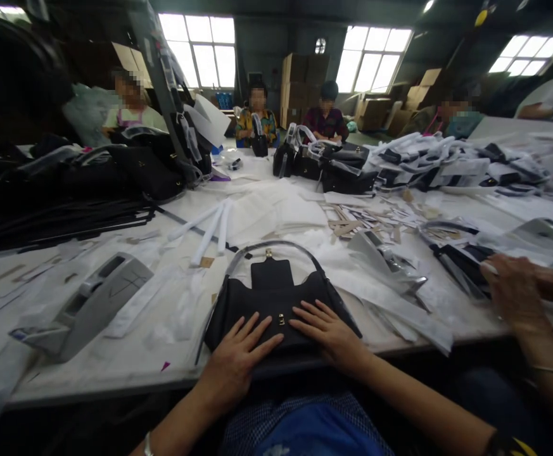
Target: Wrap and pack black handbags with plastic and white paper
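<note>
A black handbag (299, 288) lies at the table's front edge with its flap (272, 280) turned up toward the far side. Its handle (299, 246), wrapped in clear film, arches beyond the flap. My left hand (241, 351) rests flat on the bag's left front, fingers spread. On the right front lies my right hand (328, 332), its fingers also stretched out. Between my fingertips sits a small gold clasp (281, 320). Another gold fitting (269, 253) shows at the tip of the flap.
Grey tape dispensers stand at left (90, 304) and right (385, 259). A co-worker's hands (514, 288) work on another bag at far right. Black bags (324, 164) and wrapped straps (457, 161) are heaped behind. White rolls (209, 231) and card strips (352, 221) lie mid-table. Several people sit opposite.
</note>
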A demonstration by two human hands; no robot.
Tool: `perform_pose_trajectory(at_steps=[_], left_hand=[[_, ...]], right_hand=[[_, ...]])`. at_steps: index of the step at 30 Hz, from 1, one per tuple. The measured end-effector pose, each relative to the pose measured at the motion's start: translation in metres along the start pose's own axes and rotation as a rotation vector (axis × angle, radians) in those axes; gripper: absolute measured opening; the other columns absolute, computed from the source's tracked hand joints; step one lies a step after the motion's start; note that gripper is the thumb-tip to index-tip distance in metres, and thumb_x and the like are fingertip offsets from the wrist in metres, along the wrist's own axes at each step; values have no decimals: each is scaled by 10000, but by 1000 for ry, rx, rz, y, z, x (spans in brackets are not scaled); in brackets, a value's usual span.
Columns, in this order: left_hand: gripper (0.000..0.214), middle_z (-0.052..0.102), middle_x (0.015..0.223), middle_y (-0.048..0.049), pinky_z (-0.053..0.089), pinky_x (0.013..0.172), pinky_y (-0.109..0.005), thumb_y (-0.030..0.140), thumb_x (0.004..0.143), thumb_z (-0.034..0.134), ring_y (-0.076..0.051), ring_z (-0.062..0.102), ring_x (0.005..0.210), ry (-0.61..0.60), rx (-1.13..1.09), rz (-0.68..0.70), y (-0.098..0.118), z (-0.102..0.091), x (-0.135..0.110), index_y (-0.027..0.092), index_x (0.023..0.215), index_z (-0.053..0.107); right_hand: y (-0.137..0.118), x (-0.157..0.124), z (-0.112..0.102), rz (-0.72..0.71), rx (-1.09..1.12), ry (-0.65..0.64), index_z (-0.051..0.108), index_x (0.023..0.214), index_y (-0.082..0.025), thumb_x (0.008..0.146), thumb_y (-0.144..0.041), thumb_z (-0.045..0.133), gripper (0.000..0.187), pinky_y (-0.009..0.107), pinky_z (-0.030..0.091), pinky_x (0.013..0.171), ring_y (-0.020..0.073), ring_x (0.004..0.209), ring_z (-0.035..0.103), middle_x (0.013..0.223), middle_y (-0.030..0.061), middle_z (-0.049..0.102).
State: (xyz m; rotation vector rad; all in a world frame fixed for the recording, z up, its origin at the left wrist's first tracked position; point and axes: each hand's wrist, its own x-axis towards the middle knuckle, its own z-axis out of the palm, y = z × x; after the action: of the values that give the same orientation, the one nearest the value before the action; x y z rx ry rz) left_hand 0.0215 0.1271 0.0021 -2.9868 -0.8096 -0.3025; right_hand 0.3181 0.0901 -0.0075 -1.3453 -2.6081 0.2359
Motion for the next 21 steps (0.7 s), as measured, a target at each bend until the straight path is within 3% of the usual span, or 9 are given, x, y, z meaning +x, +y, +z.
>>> perform_pose_trajectory(at_steps=[3, 6, 9, 13, 16, 18, 21], left_hand=[[730, 288, 1616, -93, 384, 1107, -587, 206, 924, 564, -353, 310, 1457, -26, -36, -12, 8, -2, 1, 422, 1533, 223], [785, 350, 1583, -123, 394, 1088, -605, 123, 897, 569, -372, 355, 1431, -19, 2, -43, 12, -1, 11, 453, 1523, 228], [849, 391, 1555, -149, 414, 1081, -585, 41, 858, 553, -374, 365, 1423, 14, 44, -56, 15, 6, 16, 439, 1529, 219], [851, 408, 1539, -169, 447, 1059, -570, 28, 845, 526, -384, 381, 1410, 74, 79, -53, 16, 13, 14, 409, 1540, 216], [864, 415, 1536, -166, 463, 1048, -557, 26, 829, 515, -379, 396, 1403, 106, 106, -36, 14, 17, 12, 395, 1547, 207], [875, 419, 1535, -160, 472, 1042, -543, 23, 817, 511, -370, 405, 1400, 134, 114, -30, 13, 20, 11, 389, 1549, 202], [886, 429, 1529, -158, 469, 1046, -539, 13, 808, 511, -367, 414, 1396, 149, 102, -36, 12, 22, 10, 383, 1551, 202]], right_hand=[[-2, -3, -5, -28, 88, 6, 353, 1536, -217, 772, -142, 553, 794, 531, 159, 1230, 268, 1505, 209, 1606, 72, 307], [-3, -1, -18, -23, 134, -28, 363, 1532, -217, 878, -372, 608, 716, 531, 170, 1227, 279, 1496, 237, 1597, 92, 322], [-4, 3, -25, 3, 141, -65, 404, 1511, -228, 938, -482, 566, 648, 540, 204, 1217, 285, 1483, 273, 1575, 99, 365], [-11, 18, -41, 86, 188, -67, 571, 1389, -272, 964, -444, 563, 458, 500, 328, 1175, 275, 1397, 435, 1466, 70, 530], [-24, 42, -64, 130, 362, 12, 681, 1242, -256, 996, -307, 518, 299, 359, 476, 1058, 203, 1184, 625, 1237, 51, 697], [-34, 59, -78, 123, 506, 62, 676, 1237, -252, 1013, -266, 480, 298, 273, 513, 987, 156, 1096, 664, 1184, 37, 713], [-38, 75, -86, 113, 537, 87, 674, 1229, -245, 1003, -276, 512, 280, 249, 520, 947, 152, 1071, 668, 1169, 40, 708]])
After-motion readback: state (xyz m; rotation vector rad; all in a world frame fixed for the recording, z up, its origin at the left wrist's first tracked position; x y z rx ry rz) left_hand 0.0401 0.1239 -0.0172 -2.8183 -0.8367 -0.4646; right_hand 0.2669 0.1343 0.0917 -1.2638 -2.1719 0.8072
